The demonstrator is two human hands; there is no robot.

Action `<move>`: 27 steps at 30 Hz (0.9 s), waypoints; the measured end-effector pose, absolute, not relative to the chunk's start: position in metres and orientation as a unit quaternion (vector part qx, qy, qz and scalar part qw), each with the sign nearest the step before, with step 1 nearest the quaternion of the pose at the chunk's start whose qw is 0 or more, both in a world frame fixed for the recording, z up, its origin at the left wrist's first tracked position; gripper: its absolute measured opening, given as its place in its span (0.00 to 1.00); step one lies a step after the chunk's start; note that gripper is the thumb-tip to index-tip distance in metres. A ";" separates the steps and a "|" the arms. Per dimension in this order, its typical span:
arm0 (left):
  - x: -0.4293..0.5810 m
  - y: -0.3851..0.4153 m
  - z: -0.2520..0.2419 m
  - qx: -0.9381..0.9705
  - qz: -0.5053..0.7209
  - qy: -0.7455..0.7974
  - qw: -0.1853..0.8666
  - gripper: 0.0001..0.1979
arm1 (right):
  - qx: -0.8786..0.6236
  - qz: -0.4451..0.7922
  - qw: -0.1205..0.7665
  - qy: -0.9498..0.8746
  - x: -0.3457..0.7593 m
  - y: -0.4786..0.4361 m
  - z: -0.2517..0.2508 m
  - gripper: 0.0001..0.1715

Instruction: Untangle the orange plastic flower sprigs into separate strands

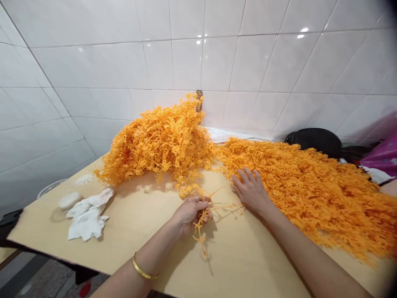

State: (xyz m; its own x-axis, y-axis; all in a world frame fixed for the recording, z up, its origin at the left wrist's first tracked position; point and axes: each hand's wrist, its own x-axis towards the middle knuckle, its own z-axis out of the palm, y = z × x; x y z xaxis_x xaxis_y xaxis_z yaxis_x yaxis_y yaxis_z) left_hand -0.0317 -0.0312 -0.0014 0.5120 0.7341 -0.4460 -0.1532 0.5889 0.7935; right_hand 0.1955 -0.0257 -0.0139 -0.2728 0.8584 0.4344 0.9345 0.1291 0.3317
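My left hand [194, 213] is closed on a thin orange artificial flower sprig [201, 240] above the middle of the table. Its small branches hang below my fingers and stick out to the right. My right hand [249, 188] reaches to the left edge of a wide, flat heap of orange sprigs [310, 186], its fingers spread and touching the strands. Whether a strand is caught under that palm cannot be made out. Beyond my left hand rises a taller bunch of orange sprigs [164, 140], with a few stems trailing down toward my fingers.
A crumpled white cloth [88, 217] and a small white rounded object [70, 200] lie on the pale tabletop [133, 244] at the left. White tiled wall [173, 62] closes off the back. A black rounded object [314, 140] and purple material [383, 145] stand behind the right heap.
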 end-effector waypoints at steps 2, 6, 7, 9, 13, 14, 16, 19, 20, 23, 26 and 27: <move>-0.039 -0.039 -0.003 0.341 0.306 0.410 0.788 0.06 | -0.605 -0.276 0.072 -0.743 0.198 -0.023 -0.011 0.19; -0.061 -0.043 -0.003 0.336 0.330 0.429 0.771 0.06 | -0.622 -0.263 0.083 -0.733 0.200 -0.033 -0.005 0.16; -0.066 -0.043 -0.001 0.343 0.330 0.438 0.763 0.06 | -0.622 -0.257 0.091 -0.734 0.199 -0.037 -0.004 0.16; -0.074 -0.043 0.001 0.361 0.318 0.456 0.749 0.07 | -0.618 -0.235 0.122 -0.740 0.194 -0.046 0.000 0.15; -0.076 -0.044 0.001 0.416 0.278 0.470 0.727 0.09 | -0.582 -0.081 0.276 -0.761 0.169 -0.053 0.012 0.16; -0.075 -0.045 0.001 0.432 0.267 0.467 0.724 0.09 | -0.566 -0.013 0.313 -0.762 0.159 -0.053 0.016 0.17; -0.071 -0.049 0.000 0.457 0.246 0.457 0.722 0.09 | -0.547 0.152 0.352 -0.745 0.137 -0.051 0.021 0.18; -0.066 -0.056 0.003 0.483 0.229 0.441 0.721 0.06 | -0.542 0.422 0.316 -0.655 0.105 -0.049 0.022 0.19; -0.064 -0.059 0.004 0.490 0.227 0.439 0.718 0.05 | -0.535 0.490 0.299 -0.620 0.098 -0.049 0.020 0.19; -0.063 -0.063 0.007 0.499 0.230 0.440 0.710 0.05 | -0.508 0.588 0.303 -0.552 0.089 -0.053 0.012 0.20; -0.062 -0.064 0.003 0.500 0.243 0.441 0.705 0.09 | -0.493 0.624 0.343 -0.500 0.097 -0.062 0.008 0.20; -0.061 -0.064 0.001 0.502 0.249 0.436 0.704 0.10 | -0.491 0.633 0.355 -0.482 0.100 -0.066 0.008 0.20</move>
State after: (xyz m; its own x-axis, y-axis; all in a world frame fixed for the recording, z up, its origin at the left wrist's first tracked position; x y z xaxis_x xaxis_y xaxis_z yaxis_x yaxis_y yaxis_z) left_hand -0.0610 -0.0644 0.0012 0.4953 0.7885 -0.3646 0.0884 0.3717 0.9241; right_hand 0.1003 -0.0662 0.0077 -0.2663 0.9226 -0.2790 0.0240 -0.2830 -0.9588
